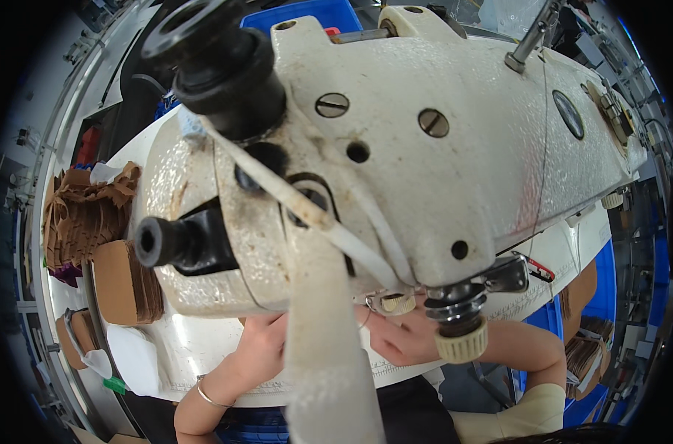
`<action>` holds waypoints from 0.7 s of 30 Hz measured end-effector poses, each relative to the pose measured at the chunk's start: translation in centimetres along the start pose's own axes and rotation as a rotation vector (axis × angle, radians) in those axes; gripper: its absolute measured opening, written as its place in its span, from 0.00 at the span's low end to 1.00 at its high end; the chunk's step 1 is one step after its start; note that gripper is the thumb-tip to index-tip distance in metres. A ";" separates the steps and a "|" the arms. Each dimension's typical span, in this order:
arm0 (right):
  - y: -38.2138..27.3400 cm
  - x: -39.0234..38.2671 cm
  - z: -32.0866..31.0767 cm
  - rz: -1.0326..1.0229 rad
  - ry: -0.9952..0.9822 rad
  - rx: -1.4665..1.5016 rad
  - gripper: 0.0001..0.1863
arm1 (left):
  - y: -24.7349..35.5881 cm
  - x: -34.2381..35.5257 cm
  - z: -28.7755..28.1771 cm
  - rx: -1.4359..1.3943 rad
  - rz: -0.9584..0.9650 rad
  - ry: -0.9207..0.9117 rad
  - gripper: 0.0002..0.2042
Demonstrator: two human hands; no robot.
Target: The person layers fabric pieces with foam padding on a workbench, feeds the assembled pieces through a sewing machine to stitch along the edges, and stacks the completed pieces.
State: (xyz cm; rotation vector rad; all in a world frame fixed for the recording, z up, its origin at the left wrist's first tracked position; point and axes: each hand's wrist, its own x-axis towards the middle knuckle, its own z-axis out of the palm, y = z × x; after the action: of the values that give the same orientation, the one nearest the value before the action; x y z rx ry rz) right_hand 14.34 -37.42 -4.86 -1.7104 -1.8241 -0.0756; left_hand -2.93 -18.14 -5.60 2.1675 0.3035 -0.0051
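A large white sewing machine head (pixel 425 89) fills the middle of the view and covers much of the work area. Below it, my left hand (pixel 264 346) rests near the table's front, its fingers hidden behind the machine and a pale strap-like piece (pixel 325 348). A sliver of brown material shows beside those fingers. My right hand (pixel 404 339) is on the other side of the strap, close under the machine, with its fingers curled inward. Whatever lies between its fingertips is out of sight. A thin bangle circles my left wrist.
Stacked brown pieces (pixel 122 285) stand at the left, with ruffled brown pieces (pixel 92 214) behind them and white sheets (pixel 135 359) in front. A red-and-black tool (pixel 537 270) lies right of the machine. Blue bins (pixel 603 288) at the right hold more brown pieces.
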 end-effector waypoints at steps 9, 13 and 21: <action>0.1 -1.5 2.0 -0.179 -0.141 -0.069 0.21 | 2.6 0.6 0.1 0.548 0.495 0.157 0.14; 0.2 -2.1 3.3 -0.157 -0.117 -0.038 0.21 | 2.8 0.8 0.2 0.538 0.471 0.150 0.13; 0.2 -0.6 3.3 0.025 -0.025 0.126 0.15 | 3.6 -0.3 -1.4 0.674 0.313 -0.005 0.14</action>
State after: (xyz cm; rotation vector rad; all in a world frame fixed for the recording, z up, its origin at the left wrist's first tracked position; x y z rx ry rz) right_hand 13.19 -36.46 -7.84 -1.6524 -1.7853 0.0703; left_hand -2.58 -19.05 -1.82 2.8624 -0.0619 0.0739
